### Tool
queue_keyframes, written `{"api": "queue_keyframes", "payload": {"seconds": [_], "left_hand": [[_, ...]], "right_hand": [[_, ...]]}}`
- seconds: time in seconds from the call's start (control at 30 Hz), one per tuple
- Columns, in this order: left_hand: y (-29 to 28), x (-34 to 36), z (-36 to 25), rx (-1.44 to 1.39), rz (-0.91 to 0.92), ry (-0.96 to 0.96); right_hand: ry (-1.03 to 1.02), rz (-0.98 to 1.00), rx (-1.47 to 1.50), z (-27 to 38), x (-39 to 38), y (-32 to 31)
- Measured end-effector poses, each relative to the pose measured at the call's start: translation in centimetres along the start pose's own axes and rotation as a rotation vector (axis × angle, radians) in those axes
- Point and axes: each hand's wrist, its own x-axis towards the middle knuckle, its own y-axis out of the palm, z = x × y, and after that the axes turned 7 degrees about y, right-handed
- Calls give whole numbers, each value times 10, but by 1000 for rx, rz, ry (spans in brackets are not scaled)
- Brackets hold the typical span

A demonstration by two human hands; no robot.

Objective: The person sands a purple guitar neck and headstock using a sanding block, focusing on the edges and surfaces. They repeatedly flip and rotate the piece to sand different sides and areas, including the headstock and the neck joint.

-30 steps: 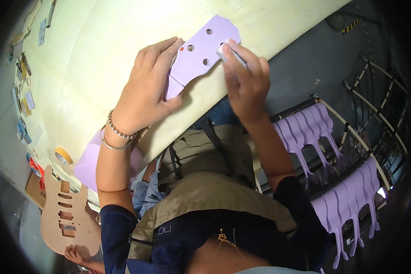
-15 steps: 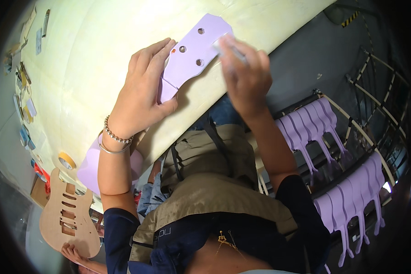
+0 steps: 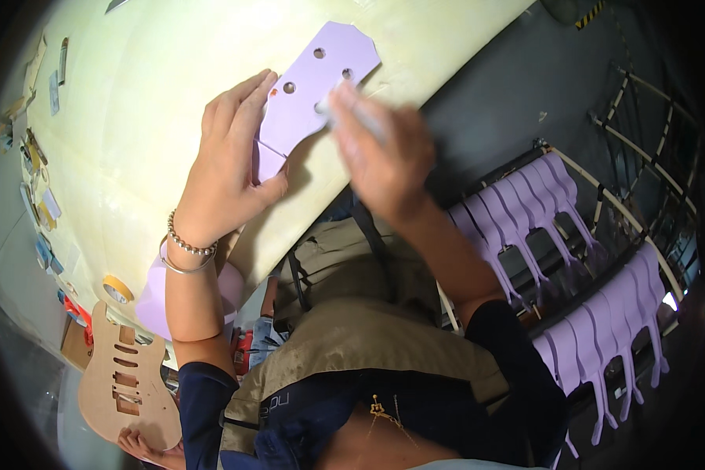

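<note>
A lilac ukulele lies along the pale table, its headstock (image 3: 305, 74) toward the far side and pierced by several round holes. An orange dot shows by the headstock's left edge. My left hand (image 3: 227, 172) is wrapped round the neck just below the headstock, thumb on the near side. Under my left forearm part of the lilac body (image 3: 155, 301) shows. My right hand (image 3: 388, 153) is pinched round a whitish piece, blurred by motion and too smeared to name, at the right edge of the headstock.
An unpainted wooden guitar body (image 3: 117, 368) stands at the lower left, with another person's hand (image 3: 139, 445) on it. A yellow tape roll (image 3: 117, 290) sits on the table (image 3: 157, 47). Racks at right carry rows of lilac pieces (image 3: 603, 313) with narrow necks hanging down.
My right hand has slid down the headstock's right edge toward me, uncovering a hole near the far end. My left hand keeps its hold on the neck; the view has shifted slightly.
</note>
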Motion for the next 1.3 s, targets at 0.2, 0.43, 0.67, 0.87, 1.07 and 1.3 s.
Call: {"api": "queue_keyframes", "payload": {"seconds": [0.2, 0.43, 0.67, 0.87, 1.07, 1.3], "left_hand": [[-1, 3, -3, -36, 16, -15], [0, 2, -4, -27, 2, 8], [-1, 6, -3, -10, 4, 20], [2, 5, -6, -7, 2, 18], [1, 4, -4, -15, 9, 7], [0, 6, -4, -12, 20, 0]], "right_hand": [[74, -67, 53, 17, -5, 6], [33, -82, -132, -4, 2, 10], [-35, -139, -62, -20, 11, 9], [-41, -111, 23, -17, 7, 2], [45, -71, -13, -17, 3, -2], [67, -49, -19, -12, 6, -5]]}}
